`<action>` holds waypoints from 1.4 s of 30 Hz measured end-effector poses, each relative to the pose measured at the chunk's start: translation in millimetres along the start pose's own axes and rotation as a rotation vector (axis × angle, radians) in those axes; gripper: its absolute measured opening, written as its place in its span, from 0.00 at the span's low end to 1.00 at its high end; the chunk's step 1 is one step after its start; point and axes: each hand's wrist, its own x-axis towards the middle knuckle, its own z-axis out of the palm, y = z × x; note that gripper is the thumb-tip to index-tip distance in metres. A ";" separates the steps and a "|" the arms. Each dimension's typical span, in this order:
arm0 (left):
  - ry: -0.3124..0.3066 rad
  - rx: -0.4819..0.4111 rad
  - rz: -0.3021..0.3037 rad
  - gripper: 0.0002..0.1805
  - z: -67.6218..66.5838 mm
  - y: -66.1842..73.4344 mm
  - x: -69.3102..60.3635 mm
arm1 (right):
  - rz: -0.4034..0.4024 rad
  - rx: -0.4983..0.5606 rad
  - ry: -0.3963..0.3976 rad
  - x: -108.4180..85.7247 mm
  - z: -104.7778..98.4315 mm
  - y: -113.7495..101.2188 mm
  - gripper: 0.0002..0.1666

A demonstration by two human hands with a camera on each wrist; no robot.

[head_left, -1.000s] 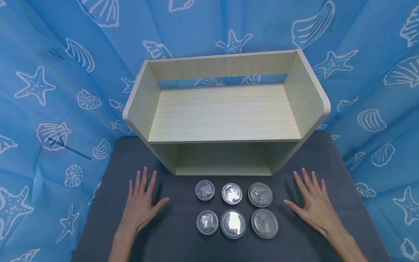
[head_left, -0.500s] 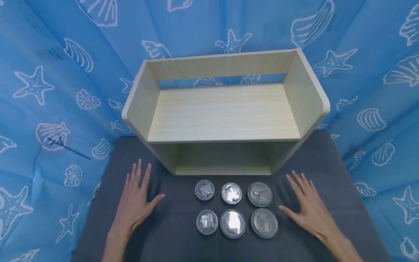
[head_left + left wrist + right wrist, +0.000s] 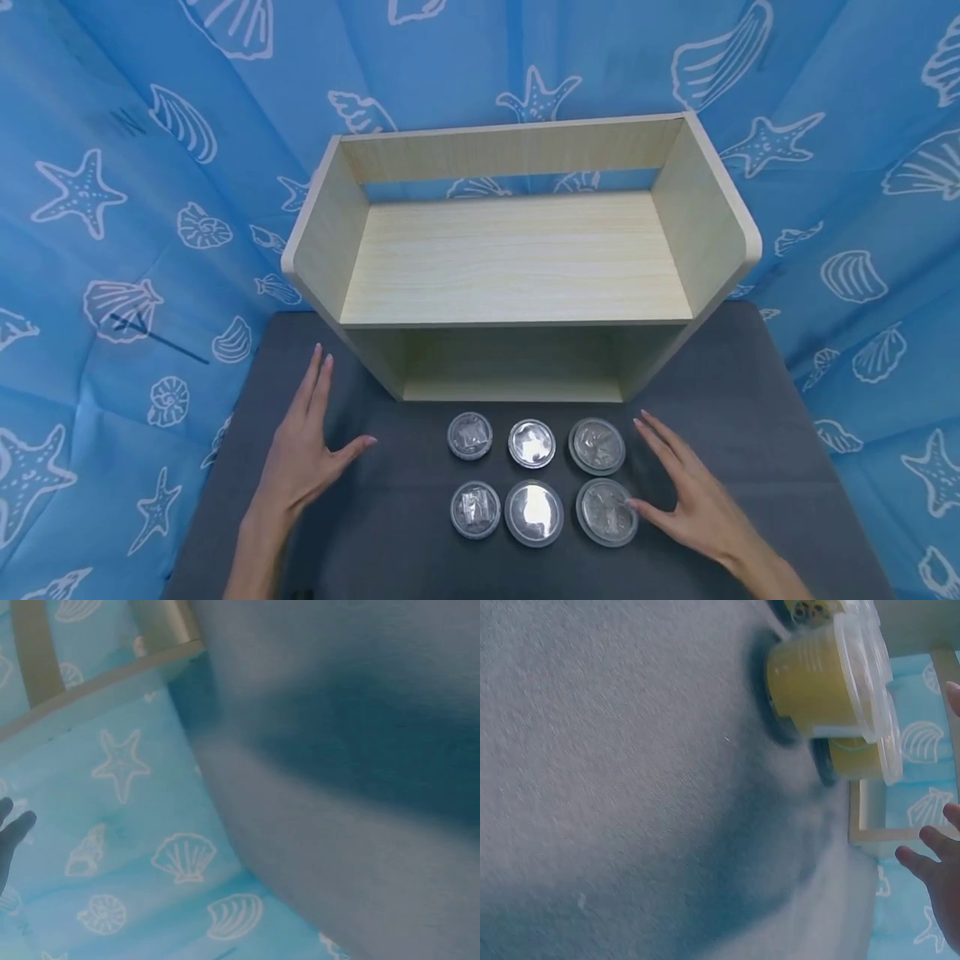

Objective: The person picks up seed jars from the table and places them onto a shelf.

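Several round tubs with clear lids stand in two rows on the dark cloth. The front right tub (image 3: 606, 517) and back right tub (image 3: 596, 446) are nearest my right hand (image 3: 693, 504). That hand hovers beside them, fingers extended, its thumb tip overlapping the front right lid's edge; contact cannot be told. From the side, in the right wrist view, a yellowish tub (image 3: 806, 679) with a clear lid is seen. My left hand (image 3: 300, 458) is apart from the tubs on the left, fingers straight, holding nothing. Only its fingers (image 3: 15, 831) show in the left wrist view.
A pale wooden two-level shelf (image 3: 510, 258) stands behind the tubs, with a lower compartment (image 3: 513, 362) facing front. Dark grey cloth (image 3: 420, 558) covers the table. Blue curtains (image 3: 180, 275) with shells and starfish hang at the back and both sides.
My right hand has moved left toward the right-hand tubs and turned with its thumb nearer them. The left hand has drifted slightly left and tilted onto its side. The tubs stay put.
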 end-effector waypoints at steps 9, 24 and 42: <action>0.037 -0.148 -0.015 0.65 -11.6 5.7 9.8 | -0.007 0.145 -0.002 -5.2 8.6 -11.1 0.64; 0.183 -0.362 0.095 0.63 -26.7 14.2 38.3 | -0.054 0.353 0.032 -12.4 18.4 -19.0 0.47; 0.274 -0.568 0.190 0.59 -63.5 63.4 71.2 | 0.004 0.358 0.003 -27.1 32.1 -19.8 0.42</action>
